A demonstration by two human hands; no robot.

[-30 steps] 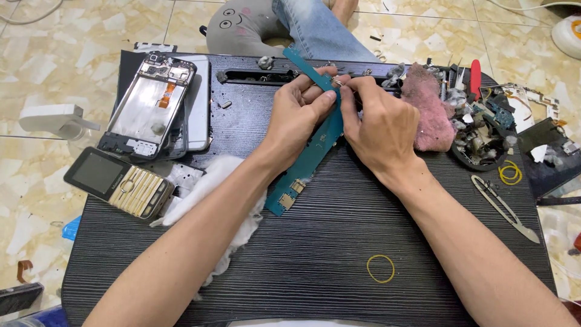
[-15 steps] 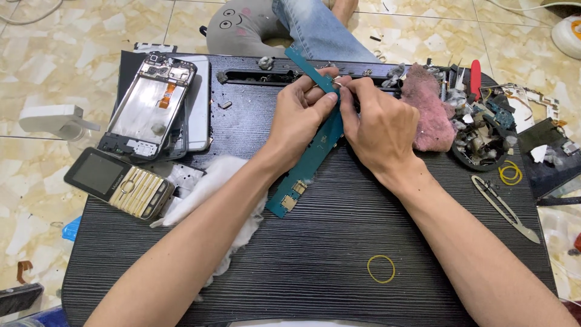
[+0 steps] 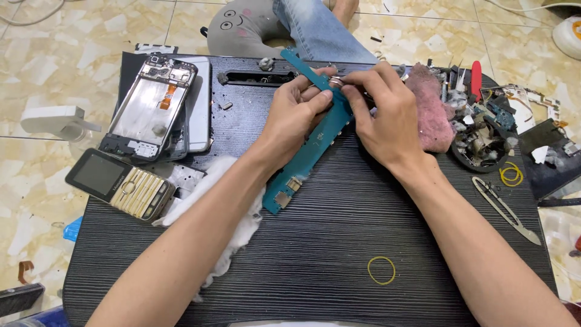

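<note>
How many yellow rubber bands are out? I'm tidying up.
2 in view: one rubber band on the desk near its front edge, another at the right, beside the scissors. Clutter may hide more.

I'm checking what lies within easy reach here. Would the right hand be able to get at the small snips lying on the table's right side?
Probably yes: the snips lie bare just right of the right hand, but it now grips the teal circuit board.

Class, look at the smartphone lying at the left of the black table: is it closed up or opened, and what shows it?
Opened. The smartphone lies with its cover off, so the bare metal frame, an orange ribbon cable and small inner parts show.
</note>
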